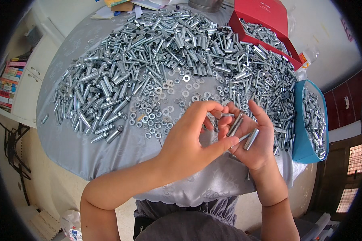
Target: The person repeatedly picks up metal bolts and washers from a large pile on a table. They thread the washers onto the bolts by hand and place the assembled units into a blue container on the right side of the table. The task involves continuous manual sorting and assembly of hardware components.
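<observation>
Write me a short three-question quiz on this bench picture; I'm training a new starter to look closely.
1. True or false: the right hand holds several metal sleeves at once.
2. Which container stands at the table's right edge? A) the red box B) the blue box C) a green bucket
3. Fill in: between the big pile of sleeves and the hands lie loose flat ____ and nuts.

Key
1. True. A few sleeves lie across its palm, while the left hand pinches a small part at the fingertips.
2. B. The red box sits at the far side.
3. Washers.
</observation>
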Demonstrator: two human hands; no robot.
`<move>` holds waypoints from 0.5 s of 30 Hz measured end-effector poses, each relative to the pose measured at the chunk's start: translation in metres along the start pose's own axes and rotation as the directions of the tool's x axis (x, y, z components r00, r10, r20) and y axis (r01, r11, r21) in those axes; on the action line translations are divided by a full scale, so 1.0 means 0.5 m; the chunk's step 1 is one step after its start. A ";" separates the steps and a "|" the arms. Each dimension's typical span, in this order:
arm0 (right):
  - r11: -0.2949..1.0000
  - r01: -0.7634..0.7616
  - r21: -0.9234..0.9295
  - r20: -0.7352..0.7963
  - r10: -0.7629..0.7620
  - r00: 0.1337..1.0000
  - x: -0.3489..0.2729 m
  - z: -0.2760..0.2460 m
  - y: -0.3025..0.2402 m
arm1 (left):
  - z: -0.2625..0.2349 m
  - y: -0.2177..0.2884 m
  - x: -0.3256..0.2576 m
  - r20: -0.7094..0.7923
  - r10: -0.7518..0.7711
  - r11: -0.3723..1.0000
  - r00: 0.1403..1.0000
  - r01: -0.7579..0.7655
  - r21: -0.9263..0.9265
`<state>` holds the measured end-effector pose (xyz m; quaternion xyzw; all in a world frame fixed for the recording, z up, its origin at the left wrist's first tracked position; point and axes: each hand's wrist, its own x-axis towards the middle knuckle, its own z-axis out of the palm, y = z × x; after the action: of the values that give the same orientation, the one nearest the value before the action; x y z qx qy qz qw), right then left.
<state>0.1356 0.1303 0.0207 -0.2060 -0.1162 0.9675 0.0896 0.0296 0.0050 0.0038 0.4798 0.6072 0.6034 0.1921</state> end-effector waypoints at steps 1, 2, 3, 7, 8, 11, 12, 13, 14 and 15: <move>0.999 0.000 -0.037 0.009 0.000 1.000 -0.003 0.000 0.002 | -0.002 0.005 0.004 -0.016 0.035 0.998 0.999 -0.034 0.045; 0.997 0.001 -0.074 0.017 0.000 1.000 -0.005 0.002 0.003 | -0.003 0.007 0.006 -0.029 0.071 0.994 0.997 -0.068 0.091; 0.999 -0.001 -0.043 0.017 0.002 1.000 -0.007 0.006 0.005 | -0.004 0.006 0.006 -0.031 0.080 0.993 0.996 -0.077 0.085; 1.000 -0.015 0.026 0.058 0.014 0.998 -0.006 0.003 0.008 | -0.009 -0.004 0.008 -0.014 -0.029 0.998 0.999 0.028 -0.059; 0.999 -0.020 0.030 0.079 0.018 0.997 -0.005 -0.002 0.007 | -0.012 -0.002 0.010 -0.015 0.010 1.000 1.000 -0.010 -0.003; 0.997 -0.019 -0.079 0.032 0.022 0.999 -0.005 0.000 0.005 | -0.015 -0.001 0.012 -0.022 0.076 0.993 0.997 -0.073 0.093; 0.996 -0.015 -0.093 0.020 0.017 1.000 -0.006 0.002 0.005 | -0.016 -0.001 0.013 -0.026 0.090 0.990 0.996 -0.087 0.112; 0.994 -0.010 -0.106 0.008 0.011 1.000 -0.006 0.005 0.006 | -0.018 0.000 0.013 -0.015 0.089 0.989 0.996 -0.086 0.122; 0.993 -0.006 -0.119 -0.004 0.005 1.000 -0.007 0.007 0.006 | -0.020 0.001 0.013 -0.004 0.088 0.987 0.996 -0.086 0.133; 0.995 0.006 -0.101 0.000 -0.006 1.000 -0.007 0.006 0.005 | -0.020 0.003 0.014 0.007 0.087 0.986 0.996 -0.087 0.142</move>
<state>0.1370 0.1267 0.0240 -0.2100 -0.1655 0.9601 0.0820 0.0187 0.0048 0.0096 0.5186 0.6270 0.5663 0.1313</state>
